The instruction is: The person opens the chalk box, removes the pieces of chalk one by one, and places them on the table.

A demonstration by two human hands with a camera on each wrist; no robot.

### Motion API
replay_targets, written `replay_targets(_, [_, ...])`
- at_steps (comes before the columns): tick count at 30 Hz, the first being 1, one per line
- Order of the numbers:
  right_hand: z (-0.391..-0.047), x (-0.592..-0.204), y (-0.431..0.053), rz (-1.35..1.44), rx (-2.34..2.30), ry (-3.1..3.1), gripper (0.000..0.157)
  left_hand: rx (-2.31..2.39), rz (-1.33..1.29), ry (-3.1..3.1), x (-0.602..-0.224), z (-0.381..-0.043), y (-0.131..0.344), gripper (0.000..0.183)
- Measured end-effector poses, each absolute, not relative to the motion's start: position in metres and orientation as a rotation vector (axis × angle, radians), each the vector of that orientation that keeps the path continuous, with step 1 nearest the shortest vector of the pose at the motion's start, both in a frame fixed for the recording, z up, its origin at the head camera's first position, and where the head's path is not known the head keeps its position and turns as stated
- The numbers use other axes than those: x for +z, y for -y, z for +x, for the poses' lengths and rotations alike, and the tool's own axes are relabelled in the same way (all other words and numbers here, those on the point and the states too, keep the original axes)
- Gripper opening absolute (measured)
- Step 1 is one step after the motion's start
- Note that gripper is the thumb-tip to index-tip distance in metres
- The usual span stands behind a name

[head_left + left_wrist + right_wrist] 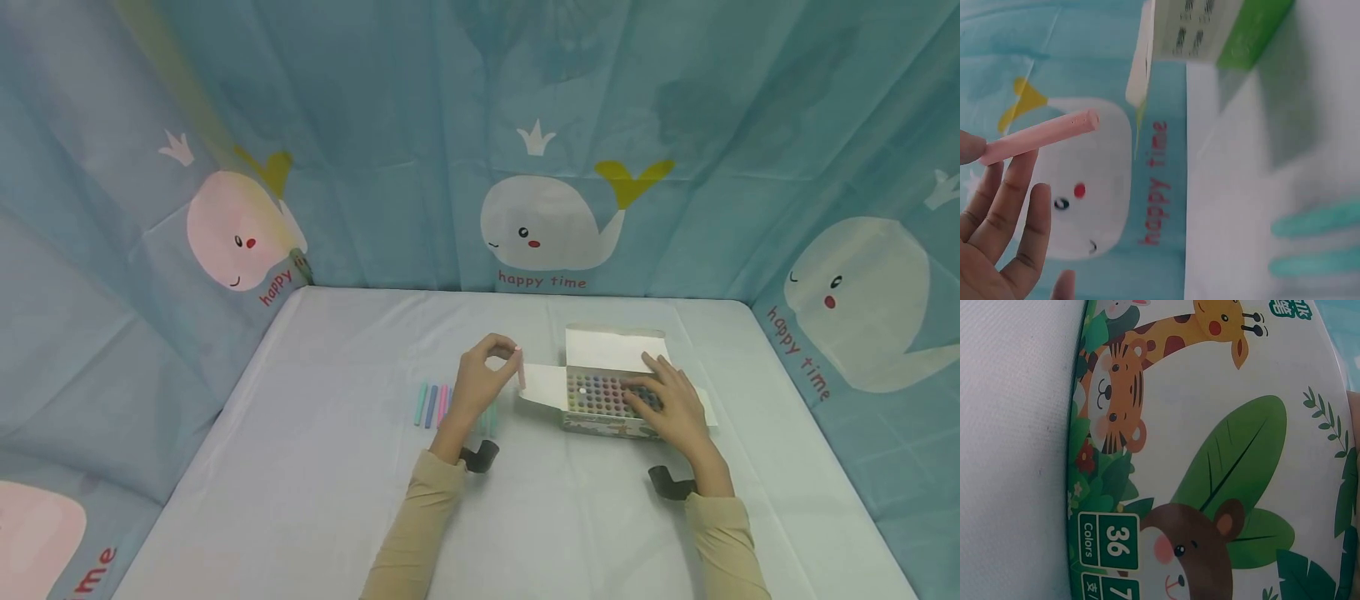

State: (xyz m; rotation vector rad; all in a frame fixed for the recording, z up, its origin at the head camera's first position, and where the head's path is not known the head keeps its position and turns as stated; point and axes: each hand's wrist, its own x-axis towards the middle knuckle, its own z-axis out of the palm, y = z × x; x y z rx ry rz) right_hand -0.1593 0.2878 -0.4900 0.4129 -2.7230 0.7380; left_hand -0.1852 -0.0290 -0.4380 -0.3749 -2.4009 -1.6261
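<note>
Between thumb and fingertips, my left hand [483, 379] pinches a pink chalk stick [1047, 135], held upright just left of the chalk box. The box [603, 427] is open, and chalk ends [596, 396] in many colours fill it in rows. My right hand [675, 408] lies over the right part of the box, fingers spread and slightly bent; whether the fingertips touch the chalks is unclear. In the right wrist view the printed box side [1210, 456] shows animals and leaves, with the hand almost wholly out of frame. Several chalk sticks [431, 407] lie in a row beside my left forearm.
The box's raised lid [615, 348] leans back, and a white side flap [543, 385] sticks out left. In the left wrist view, teal chalks [1319, 220] lie on the white cloth [315, 467]. A whale-print curtain [375, 167] surrounds the table. Black curved pieces [482, 457] sit at both wrists.
</note>
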Motion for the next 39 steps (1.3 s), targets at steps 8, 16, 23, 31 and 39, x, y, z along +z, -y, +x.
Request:
replay_targets(8, [-0.160, -0.490, -0.288, 0.411, 0.730, 2.724, 0.025, -1.516, -0.181, 2.493, -0.450, -0.190, 0.072, 0.018])
replay_targets(16, [-0.159, -0.490, -0.288, 0.407, 0.724, 2.731, 0.025, -1.467, -0.054, 2.563, -0.462, -0.191, 0.107, 0.021])
replay_targets(23, [-0.159, -0.490, -0.288, 0.405, 0.738, 2.726, 0.025, -1.416, 0.124, 2.695, -0.473, -0.189, 0.129, 0.026])
replay_targets(31, [-0.161, -0.492, -0.288, 0.392, 0.723, 2.728, 0.025, -1.296, 0.227, 2.825, -0.486, -0.188, 0.154, 0.028])
replay_targets(39, [-0.161, -0.493, -0.288, 0.370, 0.714, 2.735, 0.026, -1.220, 0.339, 2.861, -0.494, -0.185, 0.171, 0.028])
